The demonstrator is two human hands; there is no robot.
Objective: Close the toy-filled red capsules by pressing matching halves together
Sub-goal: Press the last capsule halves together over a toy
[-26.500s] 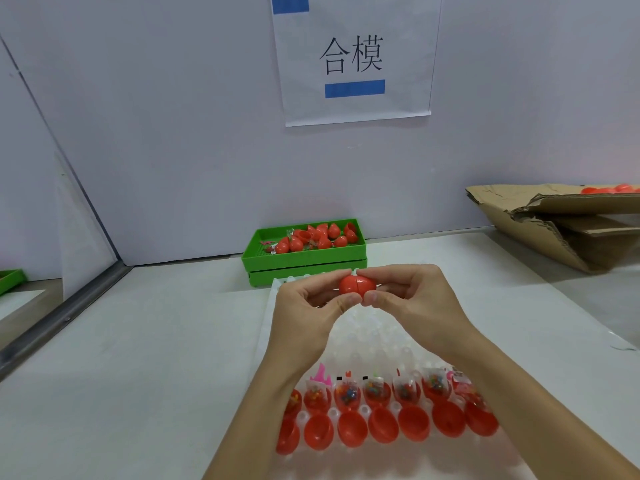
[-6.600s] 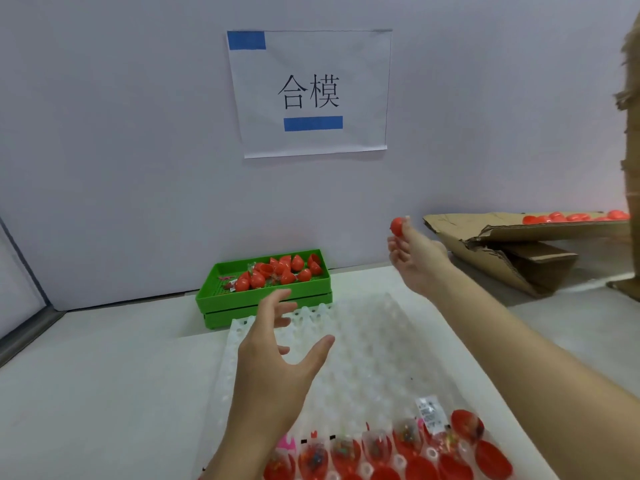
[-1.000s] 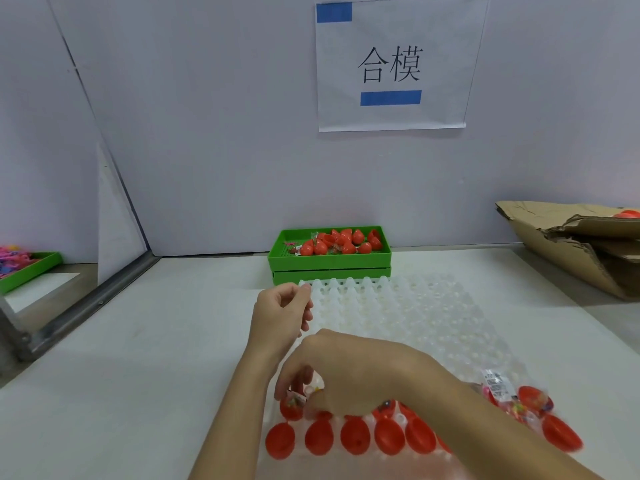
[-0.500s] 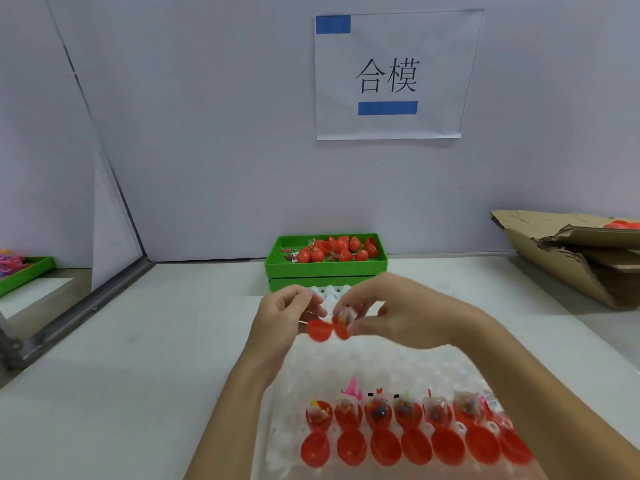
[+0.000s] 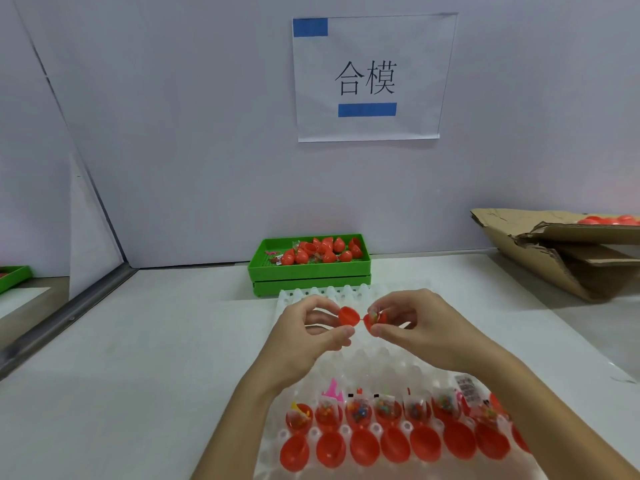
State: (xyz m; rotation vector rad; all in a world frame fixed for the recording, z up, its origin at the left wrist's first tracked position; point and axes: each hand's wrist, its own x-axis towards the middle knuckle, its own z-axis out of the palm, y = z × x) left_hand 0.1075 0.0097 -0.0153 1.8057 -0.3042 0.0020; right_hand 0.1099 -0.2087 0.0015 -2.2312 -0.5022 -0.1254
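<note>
My left hand (image 5: 308, 336) pinches an empty red capsule half (image 5: 347, 316) above the white dimpled tray (image 5: 388, 362). My right hand (image 5: 412, 323) pinches the matching half (image 5: 375, 322), which holds a small bagged toy. The two halves sit side by side, joined by a thin hinge, with a small gap between them. At the tray's near edge stands a row of several toy-filled red halves (image 5: 388, 412), each with its empty half (image 5: 394, 445) lying open in front of it.
A green bin (image 5: 308, 271) with red capsules stands at the back by the wall. A torn cardboard box (image 5: 568, 251) with red capsules lies at the right. A metal rail (image 5: 65, 320) borders the table on the left. A paper sign (image 5: 369, 77) hangs on the wall.
Both hands have lifted the open capsule slightly farther from me and turned its halves toward each other. Earlier, my right hand picked it from the near row.
</note>
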